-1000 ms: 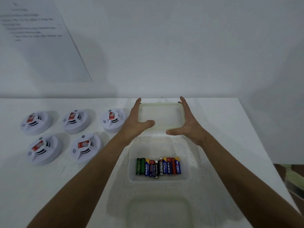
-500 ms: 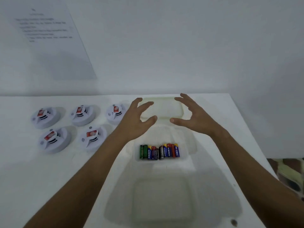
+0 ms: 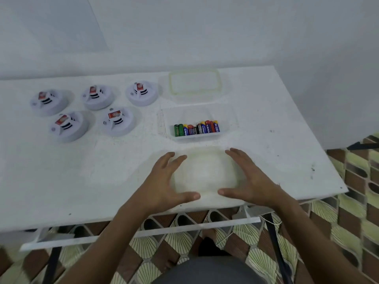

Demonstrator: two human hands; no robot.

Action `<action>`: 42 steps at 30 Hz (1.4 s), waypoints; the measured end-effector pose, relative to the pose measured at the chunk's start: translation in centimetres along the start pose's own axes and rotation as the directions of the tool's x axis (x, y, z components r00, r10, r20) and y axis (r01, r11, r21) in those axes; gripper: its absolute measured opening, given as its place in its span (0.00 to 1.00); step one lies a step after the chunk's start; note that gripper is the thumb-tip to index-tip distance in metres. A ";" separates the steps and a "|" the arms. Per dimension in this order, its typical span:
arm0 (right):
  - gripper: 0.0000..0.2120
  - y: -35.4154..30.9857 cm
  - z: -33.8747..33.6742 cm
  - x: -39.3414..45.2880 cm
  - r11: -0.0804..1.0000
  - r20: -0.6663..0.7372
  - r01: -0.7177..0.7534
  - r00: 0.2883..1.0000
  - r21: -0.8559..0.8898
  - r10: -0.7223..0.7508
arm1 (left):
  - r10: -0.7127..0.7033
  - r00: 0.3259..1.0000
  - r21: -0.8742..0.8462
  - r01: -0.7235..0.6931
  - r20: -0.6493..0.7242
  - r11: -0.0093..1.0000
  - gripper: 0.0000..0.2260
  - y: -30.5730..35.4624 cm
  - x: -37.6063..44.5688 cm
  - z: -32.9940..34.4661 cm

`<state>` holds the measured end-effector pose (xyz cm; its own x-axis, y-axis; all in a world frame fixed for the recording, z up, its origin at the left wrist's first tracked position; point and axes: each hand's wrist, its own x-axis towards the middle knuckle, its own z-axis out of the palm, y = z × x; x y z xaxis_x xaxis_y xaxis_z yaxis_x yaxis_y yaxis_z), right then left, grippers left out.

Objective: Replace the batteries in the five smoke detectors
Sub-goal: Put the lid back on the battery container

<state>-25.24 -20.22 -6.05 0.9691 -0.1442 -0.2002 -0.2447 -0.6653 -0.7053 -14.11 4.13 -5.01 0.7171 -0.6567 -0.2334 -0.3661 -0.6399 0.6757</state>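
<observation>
Several white round smoke detectors [image 3: 118, 121] with red labels sit in two rows on the left of the white table [image 3: 61, 181]. A clear tub [image 3: 229, 119] at centre holds a row of mixed batteries [image 3: 196, 130]. Nearer to me lies an empty translucent container [image 3: 205, 173]. My left hand [image 3: 164, 181] and my right hand [image 3: 252, 181] flank it, fingers spread along its sides and thumbs at its near edge. Whether they touch it is unclear, and neither hand holds anything.
A clear lid with a yellowish seal [image 3: 194, 83] lies at the back of the table beyond the battery tub. The table's front edge [image 3: 143, 214] is close under my wrists, with patterned floor tiles [image 3: 359, 171] below and to the right.
Both hands have drawn back from the far lid, past the battery tub, to the near empty container. The view has tilted down, showing the table's front edge and the floor.
</observation>
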 end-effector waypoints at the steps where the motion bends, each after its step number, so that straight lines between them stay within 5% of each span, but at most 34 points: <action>1: 0.52 0.1 0.2 -0.1 1.000 0.013 -0.011 1.000 -0.004 0.011 | -0.010 1.000 0.014 0.010 0.030 1.000 0.49 -0.4 0.1 0.2; 14: 0.60 0.1 0.7 0.3 0.998 0.039 0.051 0.998 -0.022 -0.050 | 0.079 0.996 0.158 -0.086 0.047 0.984 0.55 -1.0 0.5 0.7; 21: 0.57 -1.0 0.6 -0.5 0.996 -0.085 0.051 0.995 0.073 -0.045 | 0.086 0.996 0.078 -0.084 -0.013 0.993 0.53 -0.2 -0.3 0.5; 29: 0.56 -4.9 -5.2 0.8 0.968 -0.203 0.229 0.958 0.102 -0.205 | 0.266 0.951 0.142 -0.244 -0.160 0.959 0.53 4.6 0.6 -6.4; 42: 0.58 -3.0 -7.2 11.3 0.988 -0.069 0.143 0.988 0.057 -0.139 | 0.068 0.996 0.099 -0.062 -0.058 0.993 0.55 3.3 10.2 -7.6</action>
<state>-13.29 -25.13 -1.27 0.9936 -0.1003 -0.0527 -0.1047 -0.6360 -0.7646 -3.52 -1.65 0.12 0.7236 -0.6746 -0.1460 -0.4670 -0.6343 0.6161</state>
